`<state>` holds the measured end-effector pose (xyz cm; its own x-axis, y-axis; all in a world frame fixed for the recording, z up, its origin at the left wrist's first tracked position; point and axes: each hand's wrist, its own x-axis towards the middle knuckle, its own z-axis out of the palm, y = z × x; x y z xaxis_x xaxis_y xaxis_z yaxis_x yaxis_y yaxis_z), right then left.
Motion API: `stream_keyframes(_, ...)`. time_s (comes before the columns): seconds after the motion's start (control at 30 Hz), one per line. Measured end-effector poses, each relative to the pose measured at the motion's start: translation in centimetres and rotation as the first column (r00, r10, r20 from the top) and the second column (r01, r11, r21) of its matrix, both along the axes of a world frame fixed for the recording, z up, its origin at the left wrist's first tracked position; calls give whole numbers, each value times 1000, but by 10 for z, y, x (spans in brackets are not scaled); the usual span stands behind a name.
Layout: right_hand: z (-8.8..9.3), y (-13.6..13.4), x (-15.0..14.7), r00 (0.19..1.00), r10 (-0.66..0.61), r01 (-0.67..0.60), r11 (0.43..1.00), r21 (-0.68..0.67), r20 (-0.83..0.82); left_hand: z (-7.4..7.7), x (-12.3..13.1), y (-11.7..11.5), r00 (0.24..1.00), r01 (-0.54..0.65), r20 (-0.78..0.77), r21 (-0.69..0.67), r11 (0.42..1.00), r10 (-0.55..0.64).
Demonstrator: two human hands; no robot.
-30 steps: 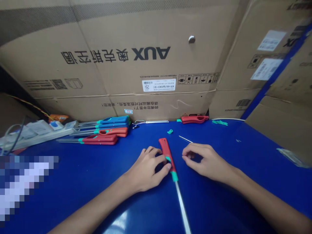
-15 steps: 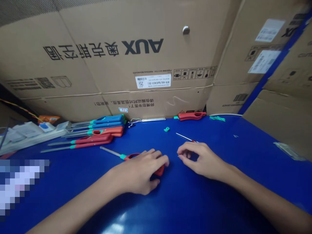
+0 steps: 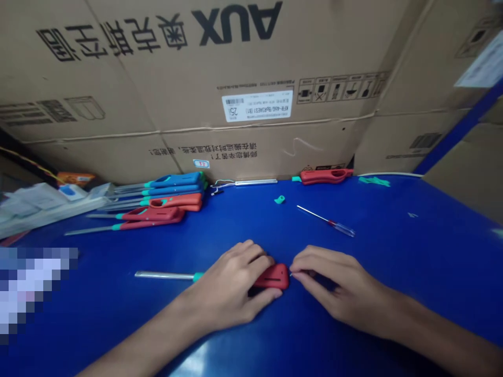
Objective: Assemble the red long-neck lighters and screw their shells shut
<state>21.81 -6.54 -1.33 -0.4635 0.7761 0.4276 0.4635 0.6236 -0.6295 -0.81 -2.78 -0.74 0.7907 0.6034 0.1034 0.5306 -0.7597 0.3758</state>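
My left hand [image 3: 230, 283] presses on and grips a red long-nosed utility lighter [image 3: 273, 276]. The lighter lies crosswise on the blue table with its teal collar and metal tube [image 3: 165, 275] pointing left. My right hand [image 3: 338, 283] is pinched at the lighter's right end, and a thin bright pin [image 3: 291, 273] shows at its fingertips. Most of that pin is hidden. Beyond my hands lie a small teal clip [image 3: 279, 199] and a thin steel-shafted tool with a red and clear handle [image 3: 328, 221].
Several finished lighters [image 3: 168, 201] lie at the back left of the blue table [image 3: 412, 251], with a metal tube with wires [image 3: 245, 183] and a red lighter body [image 3: 324, 176] along the back. Large cardboard boxes [image 3: 251, 136] form a wall behind.
The lighter has swung from pointing toward me to lying crosswise, nozzle left. My right hand has closed in on its end. The view has tilted down, bringing the thin tool fully into sight.
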Motion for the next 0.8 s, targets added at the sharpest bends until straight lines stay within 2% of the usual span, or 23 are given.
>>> stream_keyframes(0.27,-1,2,-2,1000,3,-4,1000,11,12,-11,5,-10,997,14,67,140,990,-24)
stream_keyframes(0.4,-2,2,-2,1000,10,-10,1000,2,25,-12,3,-7,991,21,131,145,989,-40)
stream_keyframes(0.53,-3,2,-1,999,21,-20,999,-28,39,-14,2,-4,974,33,219,92,995,-53)
stream_keyframes(0.8,-3,2,1,994,42,-41,999,-12,104,-17,4,-3,974,34,222,68,997,-48)
